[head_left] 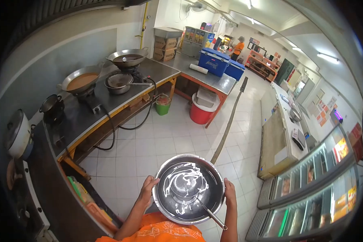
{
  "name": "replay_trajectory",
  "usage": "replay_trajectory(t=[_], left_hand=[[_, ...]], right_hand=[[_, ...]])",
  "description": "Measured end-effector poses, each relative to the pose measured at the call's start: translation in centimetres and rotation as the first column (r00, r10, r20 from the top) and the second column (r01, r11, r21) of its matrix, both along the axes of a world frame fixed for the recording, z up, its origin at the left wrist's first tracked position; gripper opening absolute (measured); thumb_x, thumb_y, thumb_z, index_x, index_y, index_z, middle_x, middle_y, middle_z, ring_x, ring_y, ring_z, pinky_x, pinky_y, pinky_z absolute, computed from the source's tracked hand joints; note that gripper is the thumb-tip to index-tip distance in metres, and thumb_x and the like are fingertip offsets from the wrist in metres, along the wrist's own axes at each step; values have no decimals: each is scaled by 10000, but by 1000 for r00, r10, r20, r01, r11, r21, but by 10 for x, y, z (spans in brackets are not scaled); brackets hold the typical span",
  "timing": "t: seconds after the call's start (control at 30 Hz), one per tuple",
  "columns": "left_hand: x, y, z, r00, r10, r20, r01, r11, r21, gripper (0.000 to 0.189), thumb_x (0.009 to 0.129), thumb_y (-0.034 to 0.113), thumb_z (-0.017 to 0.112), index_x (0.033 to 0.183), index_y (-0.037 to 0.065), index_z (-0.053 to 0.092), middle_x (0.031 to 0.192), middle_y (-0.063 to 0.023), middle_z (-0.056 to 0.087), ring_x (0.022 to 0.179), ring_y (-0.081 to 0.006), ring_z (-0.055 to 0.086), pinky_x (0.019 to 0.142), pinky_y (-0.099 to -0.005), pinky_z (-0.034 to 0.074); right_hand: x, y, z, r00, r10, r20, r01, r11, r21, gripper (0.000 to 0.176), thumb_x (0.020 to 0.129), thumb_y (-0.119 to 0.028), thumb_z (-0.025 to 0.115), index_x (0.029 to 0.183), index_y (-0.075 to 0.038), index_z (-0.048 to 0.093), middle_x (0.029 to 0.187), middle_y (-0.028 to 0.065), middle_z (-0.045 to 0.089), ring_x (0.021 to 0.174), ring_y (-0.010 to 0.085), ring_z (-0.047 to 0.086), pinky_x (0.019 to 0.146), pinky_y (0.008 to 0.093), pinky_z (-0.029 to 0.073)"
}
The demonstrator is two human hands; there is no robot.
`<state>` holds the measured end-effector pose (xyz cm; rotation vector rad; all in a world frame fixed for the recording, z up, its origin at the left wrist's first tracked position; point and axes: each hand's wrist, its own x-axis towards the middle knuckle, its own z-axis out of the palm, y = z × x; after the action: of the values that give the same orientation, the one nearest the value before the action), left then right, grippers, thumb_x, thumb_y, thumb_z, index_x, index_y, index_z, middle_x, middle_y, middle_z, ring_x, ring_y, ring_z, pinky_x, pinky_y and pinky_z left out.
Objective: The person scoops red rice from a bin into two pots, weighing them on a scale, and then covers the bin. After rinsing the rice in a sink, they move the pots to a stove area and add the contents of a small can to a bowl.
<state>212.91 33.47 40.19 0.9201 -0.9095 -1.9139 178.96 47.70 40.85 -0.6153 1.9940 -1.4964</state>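
A large round metal basin [163, 201] is held in front of my body, at the bottom middle of the head view. My left hand [148, 188] grips its rim on the left, and my right hand [230, 192] grips the opposite side. Inside lies a strainer [185, 184] with a round mesh bowl. Its long handle [214, 217] rests across the basin's near right rim and sticks out past it. Bright reflections cover the dark inner surface of the basin.
On the left counter [84, 117] stand a wok of brown liquid [83, 82], a wok of dark liquid [127, 59] and a pan [117, 83]. Ahead are a red bucket [201, 115], a green bin [162, 108] and a blue cooler [213, 63]. Display fridges [306, 201] line the right. A person [238, 47] stands far back.
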Motion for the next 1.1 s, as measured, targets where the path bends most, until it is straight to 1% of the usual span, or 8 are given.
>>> replay_trajectory(t=[0.13,0.3,0.57,0.63,0.73,0.83,1.0,1.1], left_hand=[[-70,-124,-11,1000,-26,-1,26,1000,-4,287,896,315,664,845,127,453,842,30,416,836,-72,398,783,-229,320],[-166,-283,0,998,-64,3,64,997,37,281,893,305,669,863,118,462,866,13,451,834,-83,435,768,-231,358],[-305,-527,-22,996,55,68,-51,997,-52,226,925,263,628,811,150,470,806,47,450,770,-55,455,702,-219,375],[-332,-575,-35,995,91,52,-89,995,-37,232,914,272,644,818,140,480,809,42,445,777,-63,439,706,-226,356],[-376,-651,-41,989,148,15,-148,989,-4,248,904,278,659,820,125,483,803,35,445,765,-72,431,690,-240,349],[-412,-720,-35,946,322,38,-324,945,44,258,908,271,653,817,125,461,812,25,474,747,-81,486,713,-217,399],[-451,-832,-44,899,438,4,-435,892,125,256,901,290,664,894,113,479,844,9,493,827,-88,509,789,-261,422],[-469,-904,-55,866,494,82,-498,866,44,301,888,345,678,936,93,519,890,-7,506,899,-117,497,846,-271,390]], right_hand=[[-72,-111,-8,999,32,-31,-29,995,95,456,993,-462,521,837,-45,623,770,-3,545,740,112,501,707,287,411],[-162,-268,-10,997,-73,22,71,992,104,439,987,-444,533,996,-33,688,801,-9,553,682,89,470,522,289,364],[-315,-521,-32,999,-15,44,13,998,63,408,993,-445,524,894,-70,653,698,-38,499,561,85,428,480,262,318],[-353,-593,-37,999,33,-41,-29,995,95,414,994,-446,525,884,-67,649,698,-34,506,593,81,443,520,260,346],[-396,-703,-25,982,179,-57,-176,983,49,502,999,-447,528,1071,28,675,855,36,622,822,131,546,756,285,428],[-441,-814,-25,943,333,-18,-330,939,97,560,998,-459,533,1167,62,648,997,95,668,934,171,570,854,300,439],[-480,-986,-33,894,446,-39,-432,882,189,567,995,-456,544,1181,71,642,1092,134,673,1006,185,579,916,307,432],[-497,-1085,-60,892,446,-72,-433,889,148,526,1000,-415,540,1170,70,652,1051,126,686,975,185,593,900,305,441]])
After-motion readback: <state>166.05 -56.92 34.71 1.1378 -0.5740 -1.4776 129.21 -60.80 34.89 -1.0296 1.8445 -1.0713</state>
